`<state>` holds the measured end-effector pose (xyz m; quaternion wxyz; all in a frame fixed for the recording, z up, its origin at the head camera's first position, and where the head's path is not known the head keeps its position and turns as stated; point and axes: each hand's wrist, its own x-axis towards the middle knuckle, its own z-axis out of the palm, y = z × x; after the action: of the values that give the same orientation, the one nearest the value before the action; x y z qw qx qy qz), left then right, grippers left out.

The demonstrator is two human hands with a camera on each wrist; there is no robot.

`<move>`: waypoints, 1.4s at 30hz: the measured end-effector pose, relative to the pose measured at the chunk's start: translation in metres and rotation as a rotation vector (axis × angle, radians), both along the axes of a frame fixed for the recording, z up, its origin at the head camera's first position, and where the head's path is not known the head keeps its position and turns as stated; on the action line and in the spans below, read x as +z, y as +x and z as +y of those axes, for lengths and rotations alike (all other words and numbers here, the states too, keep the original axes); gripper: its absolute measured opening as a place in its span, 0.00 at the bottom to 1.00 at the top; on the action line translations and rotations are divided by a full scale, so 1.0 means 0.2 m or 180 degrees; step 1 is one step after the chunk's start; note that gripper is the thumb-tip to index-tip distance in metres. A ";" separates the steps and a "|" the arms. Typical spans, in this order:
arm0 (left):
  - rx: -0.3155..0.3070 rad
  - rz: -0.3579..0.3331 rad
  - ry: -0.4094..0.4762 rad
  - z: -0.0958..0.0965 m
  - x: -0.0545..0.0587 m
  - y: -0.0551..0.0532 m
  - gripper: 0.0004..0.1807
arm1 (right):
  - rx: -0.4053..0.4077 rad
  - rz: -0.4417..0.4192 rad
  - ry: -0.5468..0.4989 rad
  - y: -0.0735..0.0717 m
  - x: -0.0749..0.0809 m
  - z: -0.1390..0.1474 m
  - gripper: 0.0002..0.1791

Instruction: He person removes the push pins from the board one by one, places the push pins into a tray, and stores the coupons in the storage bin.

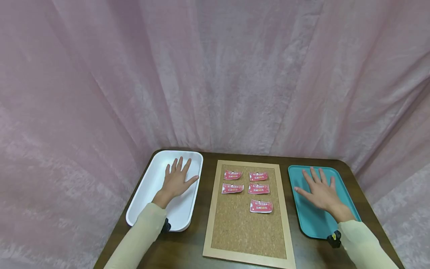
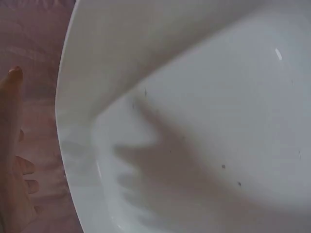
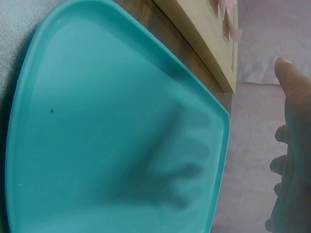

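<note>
Above a white tray (image 1: pixel 147 190) on the left, my left hand (image 1: pixel 176 182) hovers with its fingers spread and nothing in it. Its shadow falls on the tray floor in the left wrist view. My right hand (image 1: pixel 320 192) is spread in the same way over a teal tray (image 1: pixel 312 220), also holding nothing; the right wrist view shows a gap between hand and tray. Between the trays lies a wood-framed cork board (image 1: pixel 248 235). Several red paper coupons are fixed to it, among them a lower-right coupon (image 1: pixel 261 206) and an upper-left coupon (image 1: pixel 232 175).
A dark wooden table (image 1: pixel 188 246) carries both trays and the board. Pink velvet curtains (image 1: pixel 235 74) hang behind the table and down its sides. The board's raised frame (image 3: pixel 199 34) stands close beside the teal tray.
</note>
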<state>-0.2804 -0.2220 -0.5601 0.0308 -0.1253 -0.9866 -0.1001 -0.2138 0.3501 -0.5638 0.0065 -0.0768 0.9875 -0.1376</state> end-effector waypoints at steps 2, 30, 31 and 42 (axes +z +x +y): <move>-0.0046 0.0014 0.0013 0.02 0.01 0.01 0.49 | -0.0003 0.0014 -0.0001 0.00 0.00 0.00 0.55; -0.0428 0.0078 0.0111 0.32 0.06 0.08 0.46 | 0.0099 0.0016 -0.0046 0.05 -0.01 -0.17 0.53; -0.0442 0.0101 0.0113 0.33 0.07 0.07 0.46 | 0.0107 0.0026 -0.0050 0.05 -0.01 -0.18 0.53; -0.0573 0.0111 0.0129 0.43 0.10 0.07 0.45 | 0.0148 0.0082 -0.0056 0.04 -0.04 -0.19 0.53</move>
<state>-0.2671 -0.1364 -0.5406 0.0414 -0.2144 -0.9684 -0.1203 -0.2058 0.3114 -0.5718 -0.0037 -0.1016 0.9842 -0.1451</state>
